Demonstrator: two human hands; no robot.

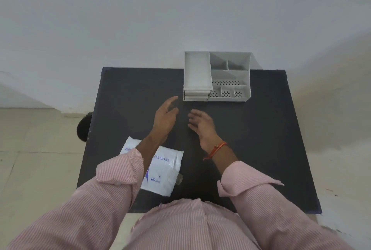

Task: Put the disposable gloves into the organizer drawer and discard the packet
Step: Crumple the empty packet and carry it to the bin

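Note:
A white packet of disposable gloves (163, 171) with blue print lies flat on the black table (261, 149) at the near left, partly hidden under my left forearm. A grey plastic organizer (216, 77) stands at the table's far edge, its stacked drawers (196, 95) on its left side looking shut. My left hand (165, 116) hovers open just in front and left of the drawers, fingers spread, holding nothing. My right hand (201, 124) is open beside it, a little nearer to me, also holding nothing.
The organizer's right half has several open compartments, some with perforated floors. A dark round object (82, 129) sits on the floor by the table's left edge. A white wall stands right behind the table. Tiled floor surrounds it.

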